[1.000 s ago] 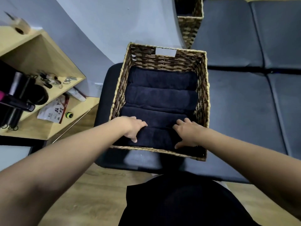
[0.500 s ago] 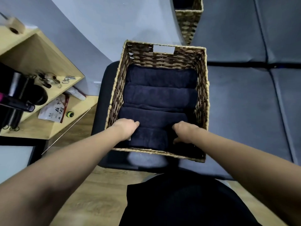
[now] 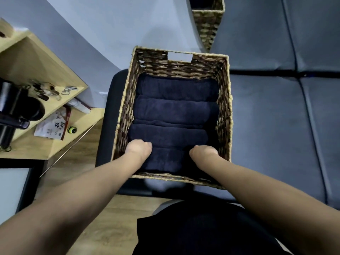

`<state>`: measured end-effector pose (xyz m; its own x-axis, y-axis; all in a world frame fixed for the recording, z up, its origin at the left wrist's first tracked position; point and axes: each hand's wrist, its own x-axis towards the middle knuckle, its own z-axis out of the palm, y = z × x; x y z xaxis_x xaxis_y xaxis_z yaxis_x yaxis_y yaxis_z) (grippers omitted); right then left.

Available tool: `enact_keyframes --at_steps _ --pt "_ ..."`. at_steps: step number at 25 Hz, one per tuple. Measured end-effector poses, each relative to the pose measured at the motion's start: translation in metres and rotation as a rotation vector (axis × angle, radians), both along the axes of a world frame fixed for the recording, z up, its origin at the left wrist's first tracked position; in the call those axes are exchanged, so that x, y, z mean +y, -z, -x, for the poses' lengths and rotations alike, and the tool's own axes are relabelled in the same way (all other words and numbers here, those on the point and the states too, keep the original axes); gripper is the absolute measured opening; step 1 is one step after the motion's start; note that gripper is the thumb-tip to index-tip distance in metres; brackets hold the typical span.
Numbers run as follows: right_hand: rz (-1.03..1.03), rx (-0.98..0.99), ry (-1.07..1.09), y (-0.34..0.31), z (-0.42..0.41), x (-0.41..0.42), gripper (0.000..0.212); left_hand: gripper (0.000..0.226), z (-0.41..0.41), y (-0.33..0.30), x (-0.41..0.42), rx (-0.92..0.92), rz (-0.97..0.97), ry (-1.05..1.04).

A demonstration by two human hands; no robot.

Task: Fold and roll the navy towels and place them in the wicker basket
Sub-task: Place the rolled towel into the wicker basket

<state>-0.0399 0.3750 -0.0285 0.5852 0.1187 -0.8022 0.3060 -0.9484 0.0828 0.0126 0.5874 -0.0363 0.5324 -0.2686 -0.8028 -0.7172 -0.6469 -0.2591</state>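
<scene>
So the sofa (image 3: 266,126) takes up everything off to the right of the hands, and the wicker basket (image 3: 225,100) sits at its left end, wrapped around both hands on all sides. There's a wooden shelf (image 3: 42,57) of clutter well off to the left and a second basket (image 3: 207,21) way beyond.

Inside, three rolled navy towels (image 3: 176,109) lie stacked away from the hands toward the far wall, each with its long axis running left to right. The fourth roll (image 3: 165,159) is the one that matters: it's wedged against the near wall, directly between the two hands, same crosswise axis.

Left hand (image 3: 138,150) grips its left end, right hand (image 3: 203,153) its right end, fingers curled down out of sight into the towel, so both look clenched on it. Neither hand is nearer, it's a symmetric two-end hold. My guess is it just needs pressing straight down to seat, then letting go.
</scene>
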Motion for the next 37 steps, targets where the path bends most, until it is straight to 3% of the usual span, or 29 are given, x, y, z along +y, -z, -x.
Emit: enact_keyframes --at_steps 4,7,10,14,17,19,31,37 --pt "-0.003 0.027 -0.046 -0.008 -0.006 -0.006 0.042 0.045 -0.010 -0.018 0.006 0.048 0.026 -0.071" --pt "-0.013 0.047 -0.070 -0.013 -0.007 -0.010 0.040 0.064 -0.012 -0.035 0.014 0.108 -0.013 -0.086" --pt "-0.063 0.017 -0.057 -0.036 -0.016 -0.013 0.047 0.063 -0.014 -0.059 0.005 0.032 0.078 -0.175" --pt "-0.273 -0.250 0.081 -0.090 -0.046 -0.018 0.061 0.074 -0.037 -0.107 -0.019 -0.336 0.301 -0.112" --pt "-0.347 -0.658 0.095 -0.139 -0.073 -0.023 0.080 0.088 -0.063 -0.155 -0.036 -0.718 0.499 -0.082" --pt "-0.333 -0.855 0.101 -0.163 -0.080 -0.026 0.093 0.088 -0.072 -0.177 -0.046 -0.844 0.647 -0.134" --pt "-0.308 -1.056 0.185 -0.195 -0.044 -0.101 0.092 0.077 -0.050 -0.202 -0.119 -0.805 0.781 -0.135" --pt "-0.313 -1.126 0.312 -0.200 0.022 -0.203 0.086 0.077 -0.007 -0.225 -0.223 -0.827 0.827 0.024"
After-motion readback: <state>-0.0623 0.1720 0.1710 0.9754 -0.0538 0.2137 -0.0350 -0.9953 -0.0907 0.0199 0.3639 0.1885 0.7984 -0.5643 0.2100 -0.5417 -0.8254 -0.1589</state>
